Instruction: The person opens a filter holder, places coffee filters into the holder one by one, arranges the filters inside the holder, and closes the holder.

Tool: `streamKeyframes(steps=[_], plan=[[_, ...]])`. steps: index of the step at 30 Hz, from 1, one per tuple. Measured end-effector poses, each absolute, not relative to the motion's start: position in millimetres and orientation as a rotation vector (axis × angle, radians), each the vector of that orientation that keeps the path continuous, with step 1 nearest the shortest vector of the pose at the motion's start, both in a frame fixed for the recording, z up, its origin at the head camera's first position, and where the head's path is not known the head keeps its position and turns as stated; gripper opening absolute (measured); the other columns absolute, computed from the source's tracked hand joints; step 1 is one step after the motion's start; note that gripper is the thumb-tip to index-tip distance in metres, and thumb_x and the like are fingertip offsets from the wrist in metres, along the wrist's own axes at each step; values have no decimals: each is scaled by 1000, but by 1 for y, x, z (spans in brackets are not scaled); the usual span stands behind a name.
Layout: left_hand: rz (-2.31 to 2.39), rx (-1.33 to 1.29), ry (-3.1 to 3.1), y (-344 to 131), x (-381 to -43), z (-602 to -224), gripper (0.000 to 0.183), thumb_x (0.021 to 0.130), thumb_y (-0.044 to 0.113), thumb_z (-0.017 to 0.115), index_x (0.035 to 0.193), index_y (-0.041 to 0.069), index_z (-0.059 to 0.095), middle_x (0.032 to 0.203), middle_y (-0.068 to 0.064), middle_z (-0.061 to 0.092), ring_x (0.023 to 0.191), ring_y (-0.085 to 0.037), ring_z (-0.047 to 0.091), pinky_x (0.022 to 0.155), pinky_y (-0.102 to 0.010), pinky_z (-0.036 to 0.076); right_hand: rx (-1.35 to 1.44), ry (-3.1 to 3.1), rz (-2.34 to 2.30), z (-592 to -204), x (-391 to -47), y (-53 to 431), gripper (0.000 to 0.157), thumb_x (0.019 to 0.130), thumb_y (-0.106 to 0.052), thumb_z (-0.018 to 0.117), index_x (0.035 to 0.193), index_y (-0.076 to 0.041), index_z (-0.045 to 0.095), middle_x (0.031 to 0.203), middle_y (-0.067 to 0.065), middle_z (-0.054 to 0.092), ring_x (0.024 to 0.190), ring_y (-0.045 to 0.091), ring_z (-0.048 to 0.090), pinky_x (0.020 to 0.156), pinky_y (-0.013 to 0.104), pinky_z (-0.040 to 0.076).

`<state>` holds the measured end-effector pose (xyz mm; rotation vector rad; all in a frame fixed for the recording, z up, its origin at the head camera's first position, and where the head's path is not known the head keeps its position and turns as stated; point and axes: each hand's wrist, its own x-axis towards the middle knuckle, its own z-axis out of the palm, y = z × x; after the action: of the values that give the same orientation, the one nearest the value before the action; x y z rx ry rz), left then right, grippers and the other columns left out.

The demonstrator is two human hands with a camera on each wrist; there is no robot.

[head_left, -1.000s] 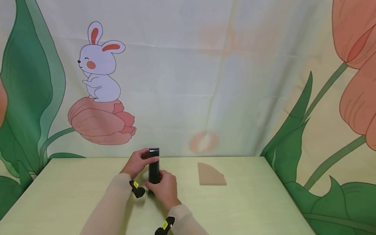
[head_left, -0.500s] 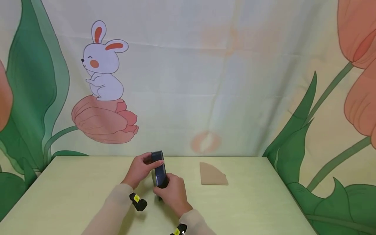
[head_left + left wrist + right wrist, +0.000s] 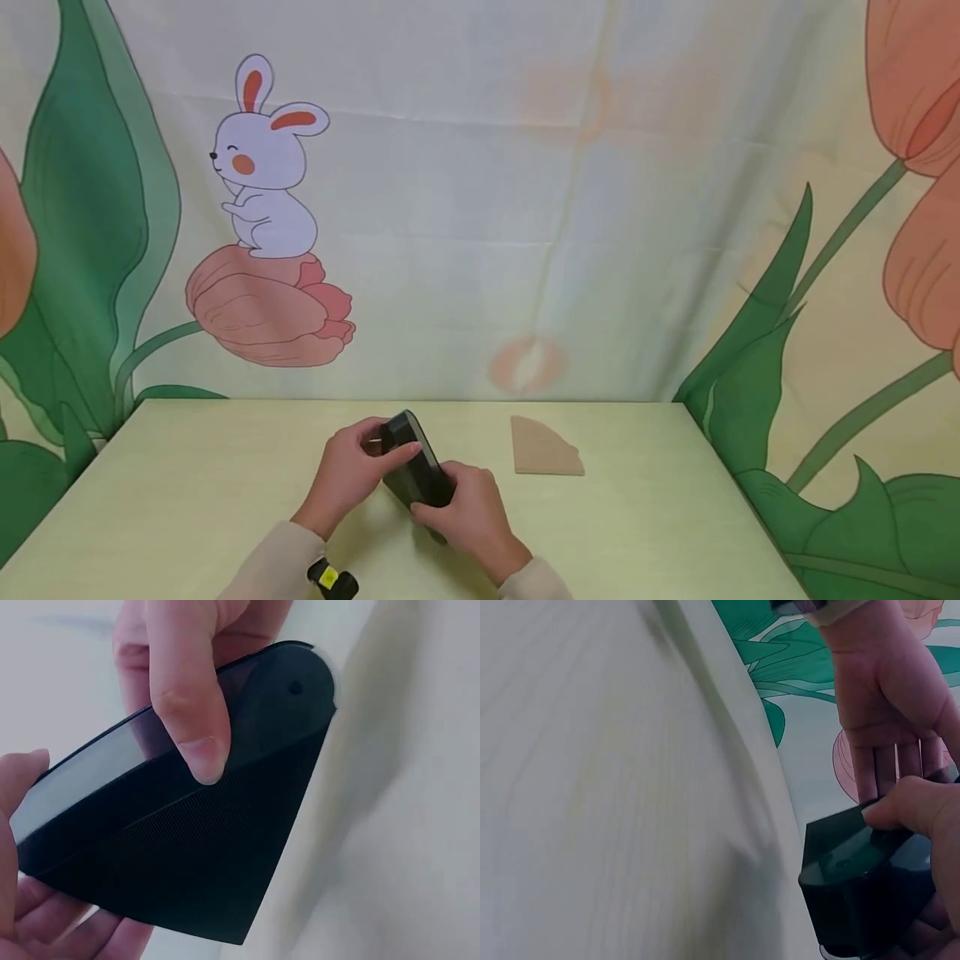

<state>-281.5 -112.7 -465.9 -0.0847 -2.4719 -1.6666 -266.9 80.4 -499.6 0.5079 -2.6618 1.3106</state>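
Both hands hold a black fan-shaped case (image 3: 420, 483), tilted above the table with its top leaning left. My left hand (image 3: 348, 471) grips the upper end, its thumb across the front. My right hand (image 3: 472, 508) pinches the lower end. In the left wrist view the case (image 3: 187, 862) shows a finely ribbed face, a rounded corner and a small round dot. My left thumb (image 3: 187, 697) presses near that corner. The right wrist view shows the glossy end of the case (image 3: 862, 892) under my right thumb (image 3: 904, 810). The back of the case is hidden.
A flat tan quarter-round piece (image 3: 546, 447) lies on the pale yellow table (image 3: 652, 500), right of the hands. Behind the table hangs a cloth backdrop (image 3: 435, 208) printed with a rabbit and tulips.
The case has gone from nearly upright to tilted, its top leaning left. Both hands have come lower and nearer with it, the right hand also moving right. The tan piece stays put.
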Motion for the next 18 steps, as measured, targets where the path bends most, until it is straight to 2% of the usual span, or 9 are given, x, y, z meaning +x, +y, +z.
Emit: streamKeyframes(steps=[5, 9, 13, 18], plan=[[-1682, -91, -2451, -108, -260, -466, 49, 77, 42, 90, 117, 20, 73, 107, -2, 76, 96, -16, 75, 80, -25, 60, 628, -2677, 1376, -499, -259, 97, 34, 74, -26, 89, 103, -13, 77, 90, -3, 77, 78, 6, 66, 68, 21, 54], [-1706, -174, -2452, -108, -250, -470, 53, 75, 39, 92, 120, 21, 71, 107, -1, 76, 99, -15, 74, 87, -30, 61, 670, -2695, 1502, -498, -256, 111, 32, 75, -24, 88, 103, -15, 77, 89, -6, 76, 77, 4, 66, 68, 22, 55], [-1760, -367, -2493, -114, -245, -477, 62, 76, 33, 93, 130, 19, 66, 115, -3, 75, 104, -16, 73, 93, -32, 60, 760, -2706, 1591, -495, -254, 126, 30, 77, -21, 88, 104, -16, 77, 92, -6, 76, 77, 5, 67, 70, 22, 56], [-1883, -684, -2577, -122, -241, -488, 64, 79, 22, 90, 136, 15, 62, 125, -7, 71, 110, -14, 71, 96, -24, 56, 953, -2730, 1625, -489, -252, 142, 28, 78, -20, 87, 104, -18, 78, 93, -7, 77, 78, 3, 66, 72, 21, 56]])
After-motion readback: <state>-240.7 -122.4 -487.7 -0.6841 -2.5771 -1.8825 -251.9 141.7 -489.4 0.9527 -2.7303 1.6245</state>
